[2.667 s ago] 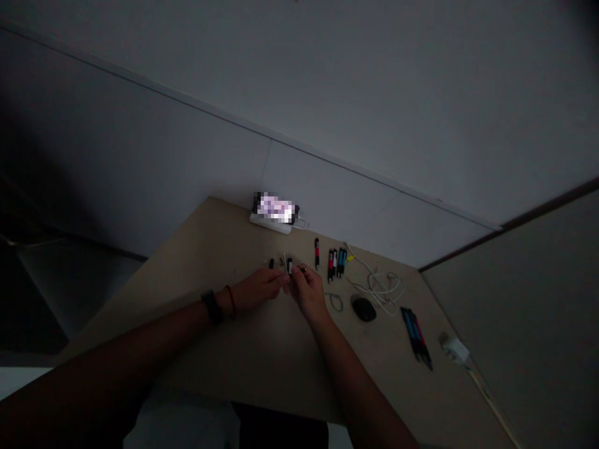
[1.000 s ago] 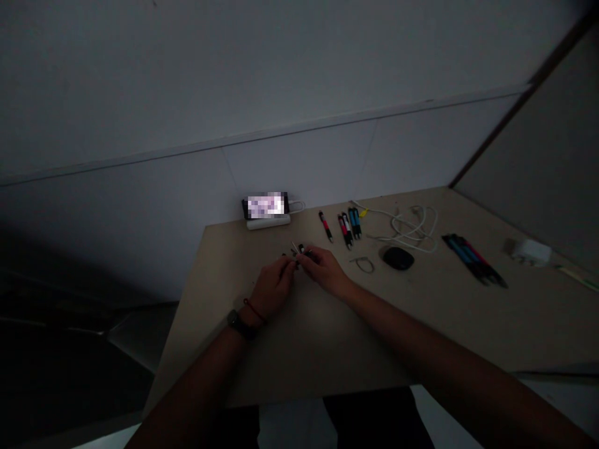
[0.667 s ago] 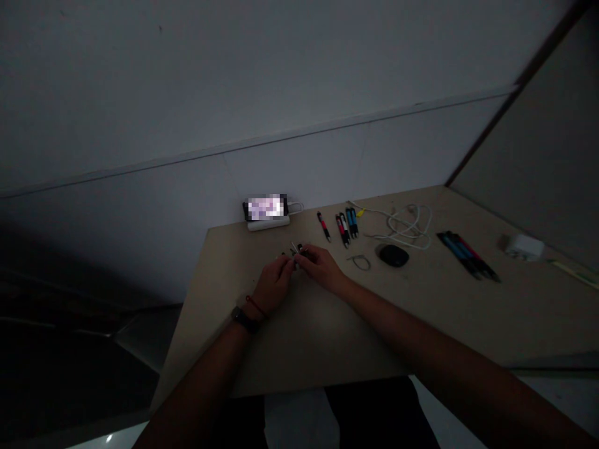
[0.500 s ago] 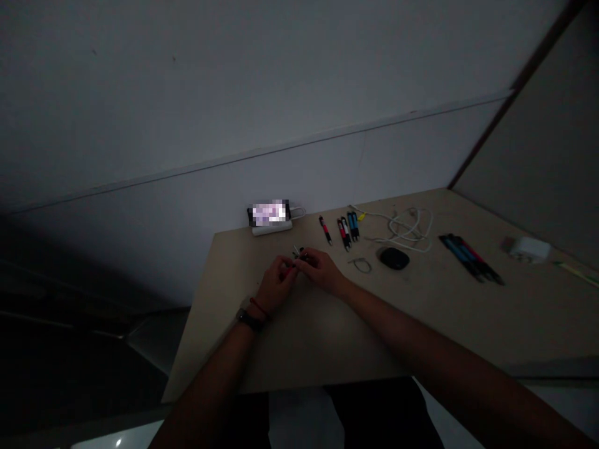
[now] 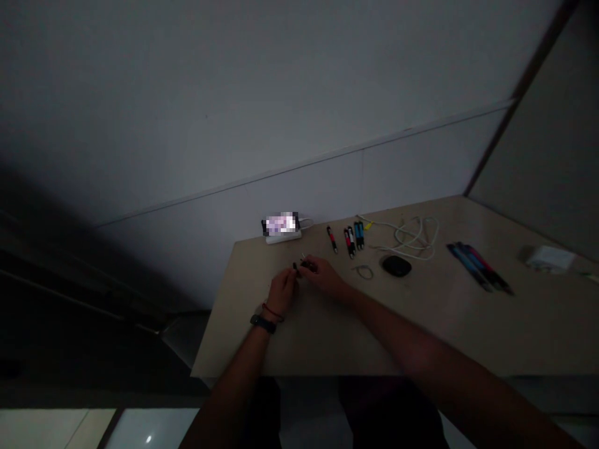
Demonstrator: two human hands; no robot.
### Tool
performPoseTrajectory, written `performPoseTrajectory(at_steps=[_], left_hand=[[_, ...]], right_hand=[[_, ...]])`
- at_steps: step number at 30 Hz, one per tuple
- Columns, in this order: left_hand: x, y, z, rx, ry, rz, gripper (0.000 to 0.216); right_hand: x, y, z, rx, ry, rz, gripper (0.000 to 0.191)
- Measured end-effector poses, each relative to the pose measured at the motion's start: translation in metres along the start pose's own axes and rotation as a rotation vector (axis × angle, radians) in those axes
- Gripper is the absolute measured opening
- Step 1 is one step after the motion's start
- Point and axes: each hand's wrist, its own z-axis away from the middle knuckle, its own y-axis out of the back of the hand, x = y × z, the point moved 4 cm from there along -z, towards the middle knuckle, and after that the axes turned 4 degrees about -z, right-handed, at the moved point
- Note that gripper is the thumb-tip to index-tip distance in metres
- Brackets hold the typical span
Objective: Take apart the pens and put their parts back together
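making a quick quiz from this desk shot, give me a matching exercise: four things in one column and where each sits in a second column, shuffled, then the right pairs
Things:
1. phone
2. white charger block
3. dark mouse
4. white cable

Places:
A. far right of the desk
B. coiled near the back wall, behind the mouse
C. back edge of the desk, on a white base, screen lit
D. right of the small loop, in front of the cable

Pairs: 1-C, 2-A, 3-D, 4-B

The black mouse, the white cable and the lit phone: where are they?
black mouse (image 5: 397,266), head view, middle of its top.
white cable (image 5: 416,236), head view, on the coiled loops.
lit phone (image 5: 281,223), head view, centre of its screen.
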Motion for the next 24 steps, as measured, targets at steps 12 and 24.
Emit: performPoseTrajectory(at_steps=[12,24], left_hand=[[0.002,0.000,0.036,0.145,0.148,0.161,0.038],[0.005,0.003,0.033,0.136,0.105,0.095,0.035]], right_hand=[[-0.005,-0.008,0.002,-0.207,-0.060,-0.071,0.037],[0.004,0.002,-0.004,-0.147,-0.148,-0.262,0.045]])
